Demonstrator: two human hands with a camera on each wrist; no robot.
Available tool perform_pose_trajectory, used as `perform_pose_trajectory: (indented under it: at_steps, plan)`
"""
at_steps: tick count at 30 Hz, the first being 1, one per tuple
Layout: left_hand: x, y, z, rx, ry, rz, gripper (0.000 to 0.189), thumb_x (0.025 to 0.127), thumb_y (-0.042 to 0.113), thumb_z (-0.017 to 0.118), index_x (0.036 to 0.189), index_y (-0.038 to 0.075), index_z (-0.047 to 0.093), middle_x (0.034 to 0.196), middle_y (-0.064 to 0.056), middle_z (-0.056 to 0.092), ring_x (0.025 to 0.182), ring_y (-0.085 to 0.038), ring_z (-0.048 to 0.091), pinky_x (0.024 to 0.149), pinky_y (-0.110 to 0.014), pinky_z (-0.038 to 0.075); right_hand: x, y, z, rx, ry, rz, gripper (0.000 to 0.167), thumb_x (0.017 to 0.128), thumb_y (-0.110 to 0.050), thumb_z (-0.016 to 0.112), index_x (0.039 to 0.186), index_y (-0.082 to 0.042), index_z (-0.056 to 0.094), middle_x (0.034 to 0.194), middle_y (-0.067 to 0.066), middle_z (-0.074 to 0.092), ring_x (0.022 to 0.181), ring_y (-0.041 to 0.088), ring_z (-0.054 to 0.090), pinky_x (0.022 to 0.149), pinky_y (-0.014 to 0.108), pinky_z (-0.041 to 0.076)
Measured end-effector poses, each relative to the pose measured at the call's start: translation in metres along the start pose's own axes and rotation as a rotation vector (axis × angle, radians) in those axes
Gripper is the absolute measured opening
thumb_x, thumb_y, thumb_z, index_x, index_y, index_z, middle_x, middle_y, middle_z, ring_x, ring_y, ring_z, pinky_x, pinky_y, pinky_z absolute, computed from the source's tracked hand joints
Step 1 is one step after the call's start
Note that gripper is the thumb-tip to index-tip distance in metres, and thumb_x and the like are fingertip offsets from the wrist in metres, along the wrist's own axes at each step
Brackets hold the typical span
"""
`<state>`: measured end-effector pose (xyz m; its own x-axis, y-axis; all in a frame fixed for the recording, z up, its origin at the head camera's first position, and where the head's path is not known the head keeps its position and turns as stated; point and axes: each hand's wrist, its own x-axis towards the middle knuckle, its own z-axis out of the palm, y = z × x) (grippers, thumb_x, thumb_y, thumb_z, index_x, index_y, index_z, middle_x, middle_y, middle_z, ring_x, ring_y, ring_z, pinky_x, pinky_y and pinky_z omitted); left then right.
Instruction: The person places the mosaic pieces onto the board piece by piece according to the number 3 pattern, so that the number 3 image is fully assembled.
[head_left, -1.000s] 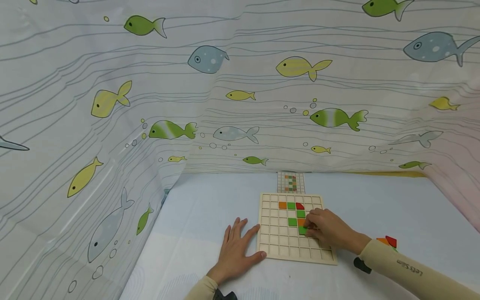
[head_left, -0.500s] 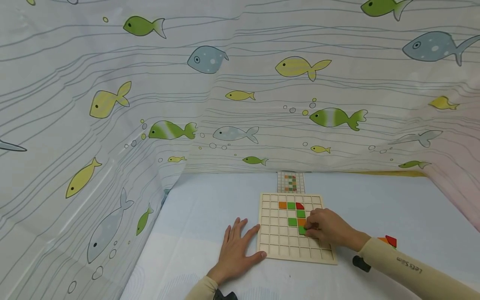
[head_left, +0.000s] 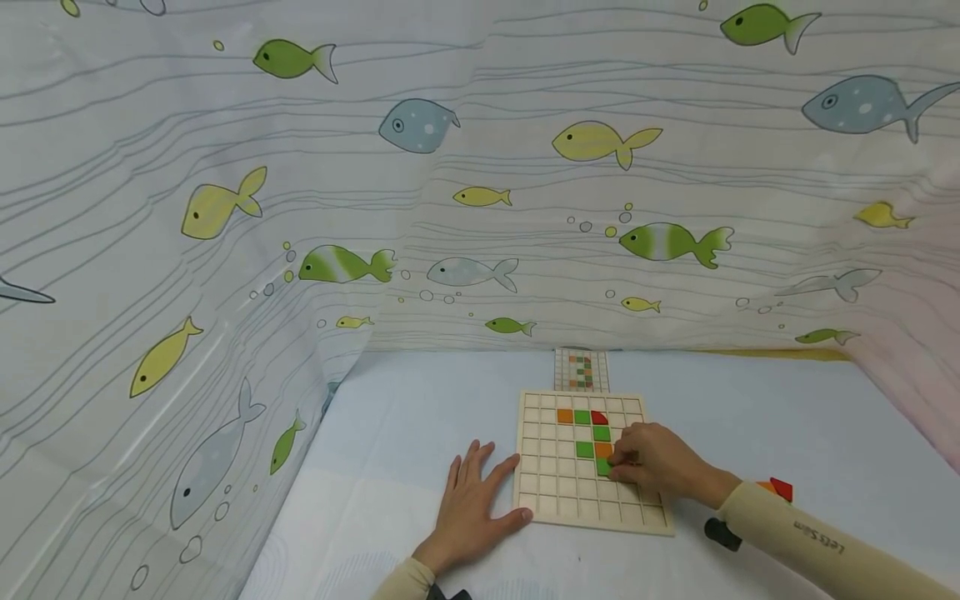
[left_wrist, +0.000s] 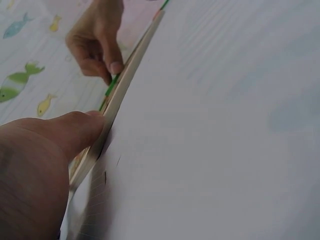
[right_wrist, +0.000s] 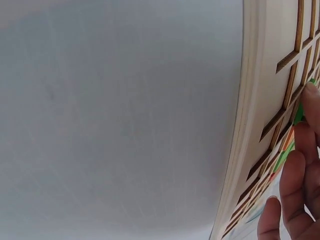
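Note:
A wooden grid board lies on the table, with orange, green and red tiles set in some of its squares. At the lowest green tile, my right hand pinches with thumb and forefinger, over the board's right half. The left wrist view shows that green tile tilted up between those fingertips. My left hand lies spread at the board's left edge, its thumb tip and forefinger touching the rim. In the right wrist view the fingers partly cover the tiles.
Behind the board lies a small printed pattern card with coloured squares. Loose red and orange tiles lie on the table to the right, partly hidden by the right forearm. A fish-patterned curtain surrounds the back and sides.
My right hand stays at the same green tile, its fingers shifting only slightly. The left hand keeps its place. The head view has tipped up a little, so everything sits slightly lower.

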<state>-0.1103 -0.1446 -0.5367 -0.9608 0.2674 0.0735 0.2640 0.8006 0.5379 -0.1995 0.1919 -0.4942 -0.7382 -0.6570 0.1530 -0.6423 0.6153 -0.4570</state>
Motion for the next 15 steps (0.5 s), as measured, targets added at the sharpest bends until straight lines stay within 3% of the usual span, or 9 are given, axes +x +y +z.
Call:
perform_pose_trajectory:
  at_steps: [15]
  plan:
    - [-0.0007,0.0001,-0.001,0.004,0.009,0.013,0.076,0.093,0.065,0.067,0.156,0.025,0.053,0.167,-0.021,0.035,0.162,-0.046,0.018,0.128,-0.07,0.012,-0.0035,0.0015,0.0023,0.025,-0.001,0.01,0.012,0.084,-0.022,0.091,0.09,-0.02,0.082,0.084,-0.02,0.07,0.075,-0.001,0.055,0.071,0.024,0.05]
